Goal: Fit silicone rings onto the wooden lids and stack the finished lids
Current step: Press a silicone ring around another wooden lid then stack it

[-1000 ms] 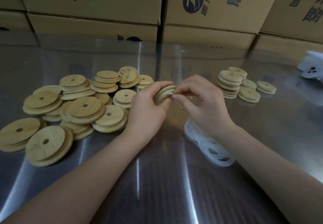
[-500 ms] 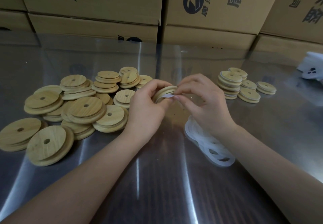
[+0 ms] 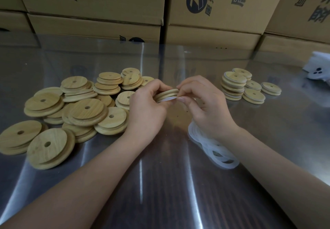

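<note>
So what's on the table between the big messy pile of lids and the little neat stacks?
In the head view, both hands, left and right, hold one wooden lid there, stretching a white ring onto it.

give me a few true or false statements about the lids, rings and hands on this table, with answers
1. The left hand holds a round wooden lid on edge above the shiny metal table. True.
2. The right hand rests flat on the table. False: its fingers pinch a white silicone ring at the held lid's edge.
3. The loose white silicone rings lie beneath the right wrist. True.
4. The small stacks of ringed lids stand left of the hands. False: they stand to the right; the big loose pile of bare wooden lids is left.
</note>
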A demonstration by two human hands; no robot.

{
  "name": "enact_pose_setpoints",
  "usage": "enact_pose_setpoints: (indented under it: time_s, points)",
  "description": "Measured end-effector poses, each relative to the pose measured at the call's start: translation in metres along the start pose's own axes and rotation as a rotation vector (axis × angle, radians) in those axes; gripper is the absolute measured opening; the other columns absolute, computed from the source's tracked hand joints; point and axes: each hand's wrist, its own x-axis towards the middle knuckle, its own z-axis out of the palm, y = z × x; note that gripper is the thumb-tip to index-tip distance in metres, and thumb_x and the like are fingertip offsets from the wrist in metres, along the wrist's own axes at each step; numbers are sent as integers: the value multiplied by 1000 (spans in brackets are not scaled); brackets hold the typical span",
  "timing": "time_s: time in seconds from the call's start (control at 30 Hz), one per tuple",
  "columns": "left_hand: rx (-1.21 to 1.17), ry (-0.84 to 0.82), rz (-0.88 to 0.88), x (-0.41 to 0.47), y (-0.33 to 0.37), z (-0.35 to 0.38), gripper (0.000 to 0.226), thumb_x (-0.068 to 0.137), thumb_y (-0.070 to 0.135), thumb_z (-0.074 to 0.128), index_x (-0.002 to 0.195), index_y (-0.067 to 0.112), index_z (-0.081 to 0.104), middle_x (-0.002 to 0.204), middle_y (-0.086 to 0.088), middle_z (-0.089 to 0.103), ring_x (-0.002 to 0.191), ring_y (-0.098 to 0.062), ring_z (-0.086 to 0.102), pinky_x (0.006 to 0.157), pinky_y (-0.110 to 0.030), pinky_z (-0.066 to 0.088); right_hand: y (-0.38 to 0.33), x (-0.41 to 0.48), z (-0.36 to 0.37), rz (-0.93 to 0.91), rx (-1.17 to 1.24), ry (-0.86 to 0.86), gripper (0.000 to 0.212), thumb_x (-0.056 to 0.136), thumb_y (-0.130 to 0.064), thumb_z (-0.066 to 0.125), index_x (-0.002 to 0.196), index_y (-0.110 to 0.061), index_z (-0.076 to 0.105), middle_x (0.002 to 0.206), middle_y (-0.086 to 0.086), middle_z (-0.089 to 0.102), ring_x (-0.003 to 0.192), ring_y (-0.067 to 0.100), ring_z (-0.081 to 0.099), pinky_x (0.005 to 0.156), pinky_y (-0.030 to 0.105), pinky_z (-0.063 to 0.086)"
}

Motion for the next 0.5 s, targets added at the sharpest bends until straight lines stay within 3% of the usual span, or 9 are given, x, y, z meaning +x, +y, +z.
enact_pose_setpoints:
  time_s: [0.17,0.33,0.5]
  points:
    - [49,3,21,1,0,-2,34,75,2,79,74,34,65,74,16,69,77,-7,67,76,-33,56,-1,0,-1,46,46,-7,8,83,10,66,82,3,64,90,12,63,89,22,60,79,32,49]
    - [85,3,30,1,1,-2,37,74,2,80,72,35,63,72,20,67,74,4,63,71,-14,49,-1,1,-2,63,61,-6,8,82,11,67,81,3,64,89,12,64,88,22,60,77,30,49]
    - [77,-2,24,1,1,-2,34,74,1,80,73,32,65,79,17,70,78,3,65,74,-13,50,-2,1,-2,62,56,8,9,81,11,68,81,3,65,89,12,64,87,21,61,77,32,50]
